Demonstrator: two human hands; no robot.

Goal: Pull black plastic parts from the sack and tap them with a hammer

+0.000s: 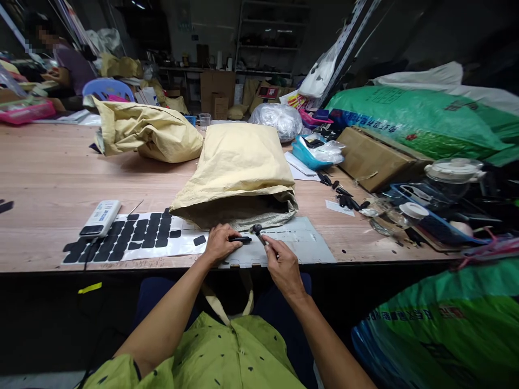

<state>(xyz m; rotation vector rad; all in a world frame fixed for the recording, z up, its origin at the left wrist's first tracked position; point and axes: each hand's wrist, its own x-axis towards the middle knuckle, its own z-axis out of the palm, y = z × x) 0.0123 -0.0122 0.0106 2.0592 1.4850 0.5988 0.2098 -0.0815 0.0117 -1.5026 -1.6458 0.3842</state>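
Note:
My left hand (219, 242) rests near the table's front edge, fingers closed on a small flat black piece (241, 239). My right hand (279, 258) pinches a thin tool with a round black knob (257, 229), its tip close to the black piece. Both hands work over a white backing sheet (302, 243). To the left lies a sheet of black rectangular stickers (130, 237) with a white power bank (100, 218) on it. An open yellow woven sack (238, 175) lies just beyond my hands.
A second crumpled yellow sack (141, 132) sits at the back left. Loose black parts (344, 197), a cardboard box (375, 156), a blue tray (436, 219) and green sacks (417, 119) crowd the right. Another person (67, 65) sits far left.

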